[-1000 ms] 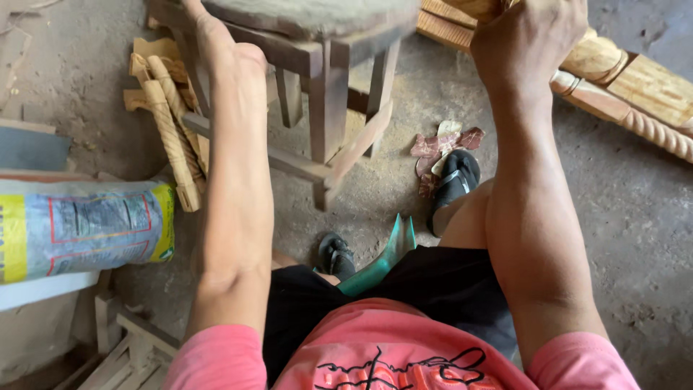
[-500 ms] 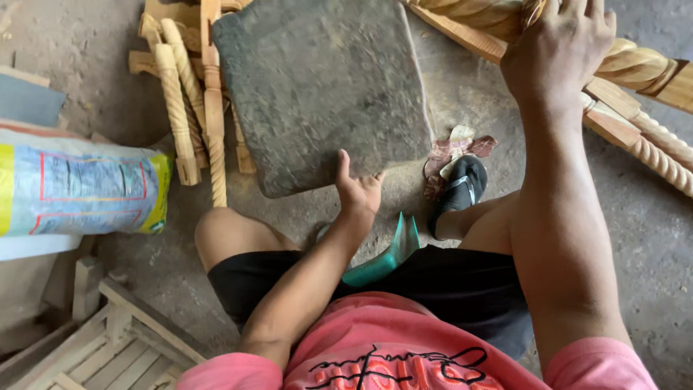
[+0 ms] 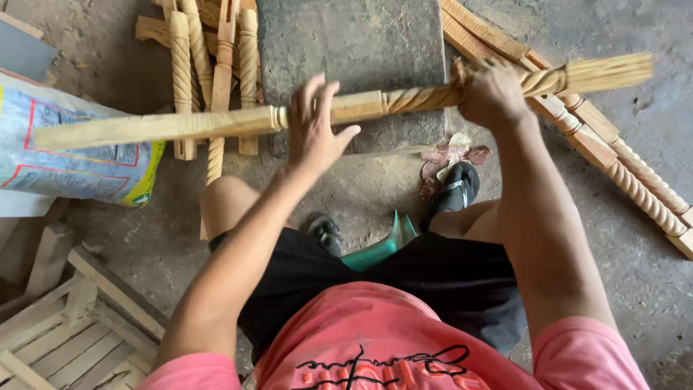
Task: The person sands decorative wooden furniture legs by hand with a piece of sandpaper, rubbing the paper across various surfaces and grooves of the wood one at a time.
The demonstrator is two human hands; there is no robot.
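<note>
Spiral-turned wooden post (image 3: 346, 108) held level across the grey stool seat (image 3: 354, 43); right hand (image 3: 494, 90) clamped on the twisted section, left hand (image 3: 314, 126) open, palm against the middle. One-handed grip on a long piece: the free end could likely dip and swing into the turned posts (image 3: 216, 65) stacked on the floor.
</note>
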